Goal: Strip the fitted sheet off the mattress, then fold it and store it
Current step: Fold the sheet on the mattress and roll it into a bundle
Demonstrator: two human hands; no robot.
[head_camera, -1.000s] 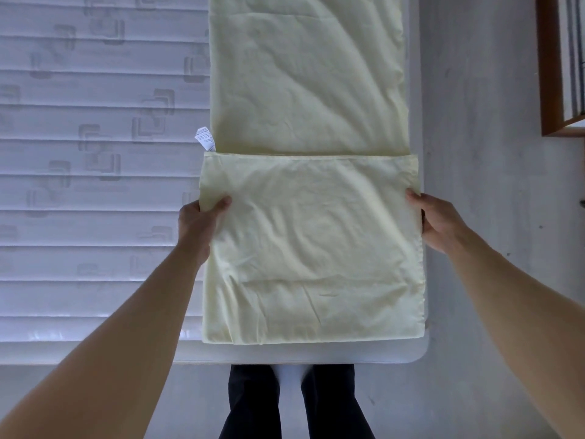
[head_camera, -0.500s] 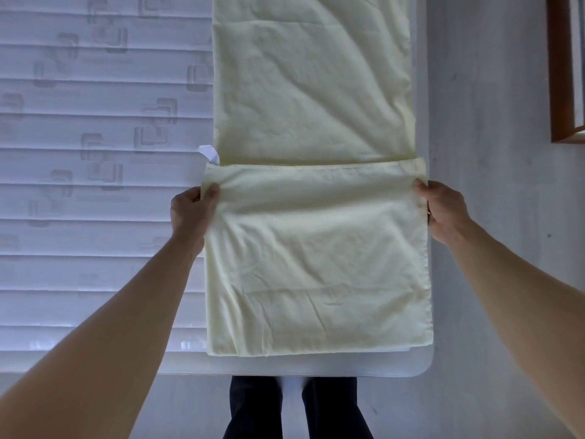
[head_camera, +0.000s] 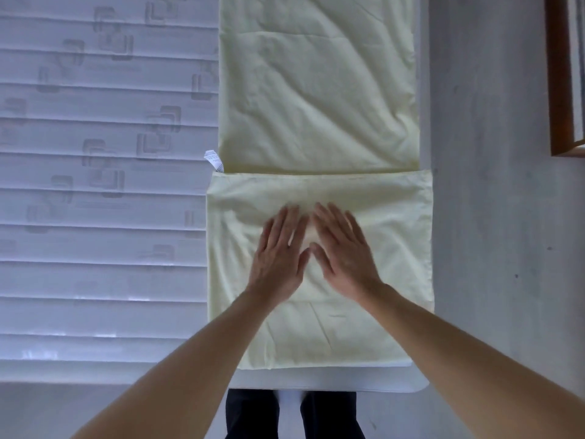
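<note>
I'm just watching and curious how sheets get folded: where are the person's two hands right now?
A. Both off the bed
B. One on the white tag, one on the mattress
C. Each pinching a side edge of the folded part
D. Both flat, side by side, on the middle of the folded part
D: the left hand and right hand lie flat with fingers spread, side by side on the middle of the folded sheet.

Sheet [head_camera: 319, 99] lies along right side of mattress [head_camera: 95, 217], near end folded over. Both hands [head_camera: 278, 258] [head_camera: 345, 258] flat on fold, side by side, thumbs nearly touching. Tag [head_camera: 213, 160] at fold's far-left corner.
</note>
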